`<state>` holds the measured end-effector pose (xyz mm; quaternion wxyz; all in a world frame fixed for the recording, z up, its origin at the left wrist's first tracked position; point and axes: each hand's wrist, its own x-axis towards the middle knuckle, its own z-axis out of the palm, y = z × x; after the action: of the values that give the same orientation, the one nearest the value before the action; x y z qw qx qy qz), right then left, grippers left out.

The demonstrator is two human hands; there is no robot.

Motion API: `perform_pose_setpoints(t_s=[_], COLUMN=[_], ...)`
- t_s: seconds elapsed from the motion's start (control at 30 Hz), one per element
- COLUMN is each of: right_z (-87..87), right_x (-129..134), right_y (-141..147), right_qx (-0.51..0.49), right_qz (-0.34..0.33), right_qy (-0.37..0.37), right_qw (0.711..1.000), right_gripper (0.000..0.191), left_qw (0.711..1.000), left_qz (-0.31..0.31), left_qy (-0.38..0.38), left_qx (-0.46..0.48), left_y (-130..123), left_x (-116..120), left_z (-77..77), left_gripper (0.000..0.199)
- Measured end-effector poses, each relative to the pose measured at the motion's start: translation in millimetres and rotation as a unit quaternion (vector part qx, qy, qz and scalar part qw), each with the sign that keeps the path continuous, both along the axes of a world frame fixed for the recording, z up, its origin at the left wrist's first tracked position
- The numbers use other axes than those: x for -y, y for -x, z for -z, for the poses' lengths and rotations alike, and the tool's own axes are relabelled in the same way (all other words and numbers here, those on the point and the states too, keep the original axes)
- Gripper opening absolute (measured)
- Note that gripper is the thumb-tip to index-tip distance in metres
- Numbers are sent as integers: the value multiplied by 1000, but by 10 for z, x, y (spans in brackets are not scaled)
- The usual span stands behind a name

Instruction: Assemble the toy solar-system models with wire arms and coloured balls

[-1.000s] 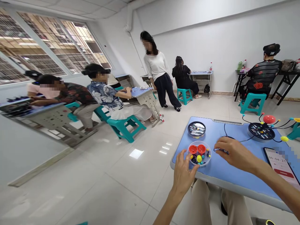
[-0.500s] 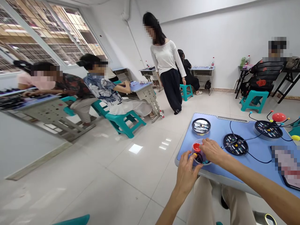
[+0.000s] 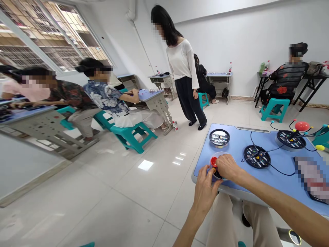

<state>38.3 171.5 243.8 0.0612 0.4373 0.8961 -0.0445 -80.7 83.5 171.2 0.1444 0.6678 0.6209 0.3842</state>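
A clear round plastic tub stands at the near left corner of the blue desk. Inside it lie a red half-ball, a small yellow ball and dark parts. My left hand grips the tub's near left side, thumb and fingers around the wall. From the right, my right hand reaches into the tub with curled fingers; its fingertips are hidden. Just behind the tub sits a round black-topped disc. To the right lies a black printed base with thin black rods spreading from it.
An assembled planet model with a red ball stands at the desk's far right. A phone lies near the right edge of the blue desk. A person in a white top stands beyond it; others sit at desks on green stools.
My right hand has moved slightly left and deeper into the tub, covering more of its contents. The standing person has come a little closer. The view has shifted slightly.
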Motion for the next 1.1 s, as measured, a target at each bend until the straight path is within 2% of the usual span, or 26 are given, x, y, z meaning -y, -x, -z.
perform_pose_setpoints(t_s=[0.2,0.4,0.5,0.57,0.67,0.73,0.8,0.9,1.1], right_z=[-281,-479,-592,-669,-731,-702,-611,-416,-96], right_x=[-93,-104,-41,52,254,406,549,732,945], right_y=[-211,-352,-467,-583,-801,-955,-1100,-1283,-1525], right_qx=[-37,-93,-198,-317,-468,-545,-601,-640,-644], right_qz=[42,61,90,127,170,176,178,198,273], right_qy=[-18,-4,37,106,218,262,281,289,308], right_qw=[998,994,975,934,840,777,727,684,645], right_gripper=[18,11,11,9,2,8,10,13,18], left_qw=[999,998,995,988,973,963,947,917,923], left_qz=[32,37,29,51,102,154,227,304,245], left_qy=[43,31,-10,-33,-45,-55,-61,-46,-12], left_qx=[-4,-46,-95,-140,-202,-216,-220,-254,-295], left_y=[91,152,170,174,128,46,-63,-201,-183], left_x=[-2,-67,-110,-150,-253,-361,-492,-692,-922], left_z=[-153,-320,-418,-521,-695,-778,-807,-773,-700], left_gripper=[35,27,27,28,28,32,38,39,26])
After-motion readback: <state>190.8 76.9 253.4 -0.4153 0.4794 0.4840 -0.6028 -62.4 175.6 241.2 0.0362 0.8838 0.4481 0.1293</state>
